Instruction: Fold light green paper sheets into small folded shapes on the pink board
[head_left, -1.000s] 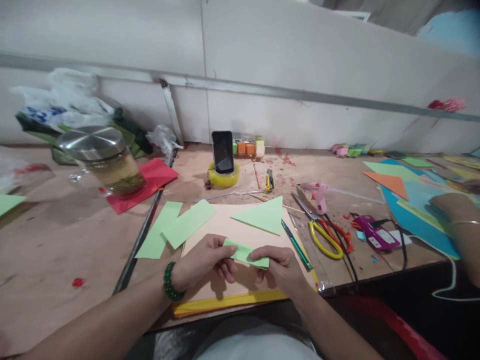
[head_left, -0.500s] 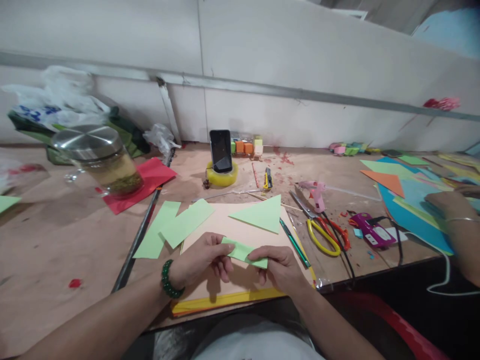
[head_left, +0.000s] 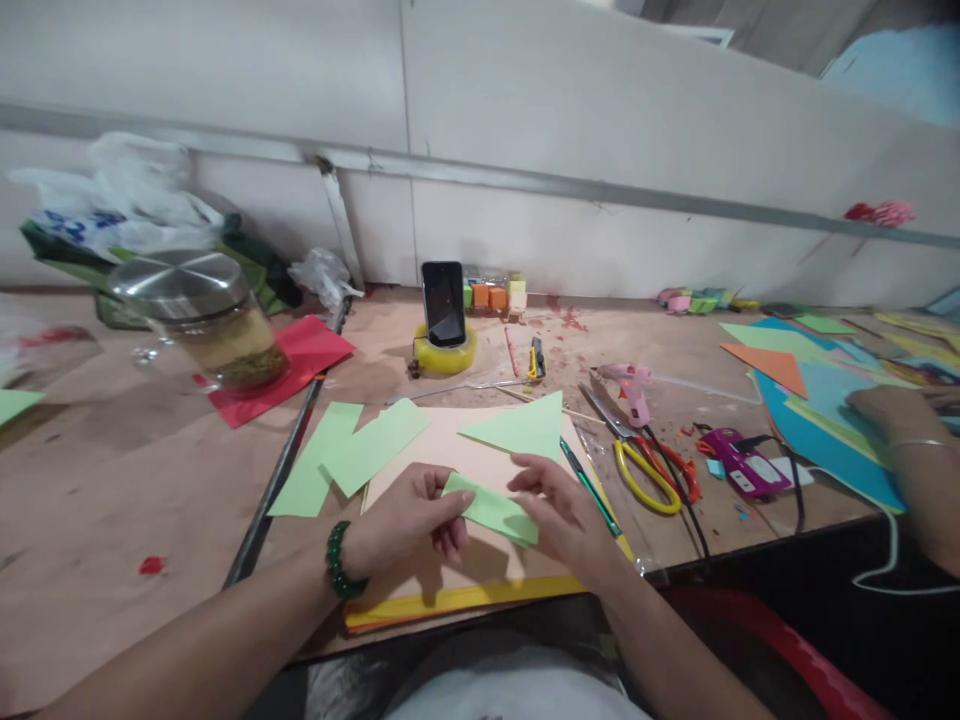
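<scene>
A narrow light green strip of paper [head_left: 495,512] is pinched at its left end by my left hand [head_left: 416,512], thumb on top. My right hand [head_left: 562,515] is at the strip's right end with its fingers apart; whether a fingertip touches the paper I cannot tell. Both hands are above a stack of peach and yellow paper sheets [head_left: 465,598]. On the stack lies a green paper triangle [head_left: 525,425], and two green paper pieces [head_left: 379,447] overlap at its left edge. A green pen-like cutter [head_left: 589,485] rests along the right side of the stack.
Scissors [head_left: 645,475], a pink glue gun [head_left: 634,385] and a purple device [head_left: 746,470] with cords lie to the right. A phone [head_left: 444,303] stands in a yellow tape roll [head_left: 446,352]. At left is a glass mug [head_left: 225,330]; at right, another person's hand [head_left: 900,420] touches coloured paper.
My right hand has loosened its pinch on the green strip and its fingers have spread and lifted. The left hand keeps hold of the strip.
</scene>
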